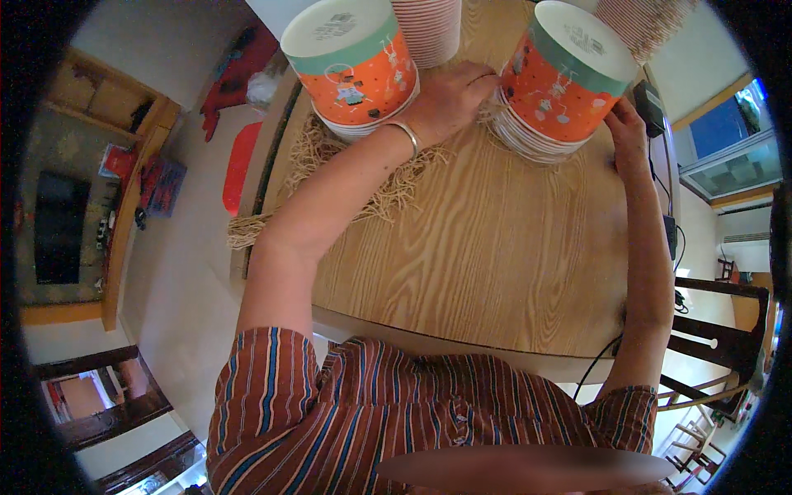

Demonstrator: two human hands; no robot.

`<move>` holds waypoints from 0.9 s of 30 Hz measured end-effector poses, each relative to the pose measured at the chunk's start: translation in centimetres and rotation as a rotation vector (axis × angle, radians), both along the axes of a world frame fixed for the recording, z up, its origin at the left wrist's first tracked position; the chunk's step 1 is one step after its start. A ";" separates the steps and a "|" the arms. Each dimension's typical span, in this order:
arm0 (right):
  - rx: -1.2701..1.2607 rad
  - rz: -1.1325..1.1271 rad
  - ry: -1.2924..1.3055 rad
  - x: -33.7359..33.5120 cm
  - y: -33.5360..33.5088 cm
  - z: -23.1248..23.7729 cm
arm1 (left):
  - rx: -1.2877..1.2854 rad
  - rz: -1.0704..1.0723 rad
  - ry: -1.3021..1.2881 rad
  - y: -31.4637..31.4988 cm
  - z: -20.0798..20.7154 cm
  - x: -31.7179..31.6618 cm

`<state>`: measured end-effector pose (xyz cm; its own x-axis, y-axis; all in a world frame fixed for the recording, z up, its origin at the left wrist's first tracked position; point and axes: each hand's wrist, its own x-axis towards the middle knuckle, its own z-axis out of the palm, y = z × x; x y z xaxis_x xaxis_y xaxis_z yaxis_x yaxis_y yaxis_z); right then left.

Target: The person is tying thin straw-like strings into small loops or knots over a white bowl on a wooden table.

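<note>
An upside-down stack of paper tubs (538, 97), orange with a green band and white base, stands at the far right of the table between my two hands. My left hand (445, 106), with a bangle at the wrist, reaches across to its left side, fingertips closed against the tubs. On the opposite side my right hand (629, 136) is curled against the stack's edge, its fingertips partly hidden behind it. Left of my left hand stands a similar upturned stack of orange tubs (353, 73), its lower rims close to my wrist.
Tan shredded paper strands (384, 198) lie under my left forearm. Taller stacks of nested cups (429, 31) stand behind the tubs. A black power adapter (648, 109) with cables sits at the wooden table's (462, 272) right edge. A dark wooden chair (718, 338) stands right.
</note>
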<state>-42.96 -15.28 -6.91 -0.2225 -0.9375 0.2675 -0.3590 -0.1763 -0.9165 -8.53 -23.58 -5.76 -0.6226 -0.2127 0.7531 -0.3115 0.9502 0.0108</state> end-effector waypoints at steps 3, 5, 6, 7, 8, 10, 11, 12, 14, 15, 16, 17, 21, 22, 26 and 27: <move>-0.020 -0.002 -0.010 0.5 0.0 0.0 | -0.006 0.018 -0.070 0.3 -0.2 0.4; -0.043 -0.024 -0.037 1.1 0.2 0.2 | -0.037 0.013 -0.105 0.6 -0.1 0.5; -0.030 -0.041 -0.030 1.2 0.3 0.3 | -0.037 0.014 -0.105 0.6 0.1 0.7; -0.018 -0.058 -0.025 1.4 0.3 0.3 | -0.028 0.007 -0.153 0.7 0.2 0.9; -0.017 -0.056 -0.026 1.2 0.1 0.0 | -0.019 0.001 -0.201 0.7 0.3 1.0; -0.055 0.001 -0.043 0.4 -0.3 -0.7 | -0.033 -0.013 -0.212 0.7 0.5 0.9; -0.055 -0.003 -0.042 0.0 -0.3 -1.1 | -0.047 -0.026 -0.225 0.7 0.5 0.8; -0.053 -0.009 -0.027 0.2 -0.3 -1.2 | -0.046 -0.026 -0.227 0.8 0.6 0.8; -0.051 -0.019 -0.013 0.4 -0.4 -1.3 | -0.020 -0.003 -0.257 1.0 0.7 0.8; -0.021 -0.043 0.015 0.4 -0.3 -1.4 | -0.021 -0.008 -0.258 0.9 0.6 0.7; 0.008 -0.069 0.044 0.4 -0.2 -1.3 | 0.043 -0.036 -0.250 0.8 0.5 0.6; 0.005 -0.078 0.043 0.4 -0.5 -1.4 | 0.106 -0.065 -0.242 0.7 0.5 0.5; -0.014 -0.002 -0.047 0.8 -0.4 -2.1 | 0.035 -0.021 -0.207 0.6 -0.3 0.5; 0.002 0.036 -0.138 1.0 -0.7 -2.4 | 0.112 -0.011 -0.189 0.4 -0.6 0.4; 0.027 -0.087 -0.327 2.7 0.0 -2.8 | 0.122 0.054 -0.226 0.5 0.0 0.9; 0.019 -0.105 -0.290 2.0 0.1 -3.8 | 0.093 0.074 -0.223 1.5 0.6 0.7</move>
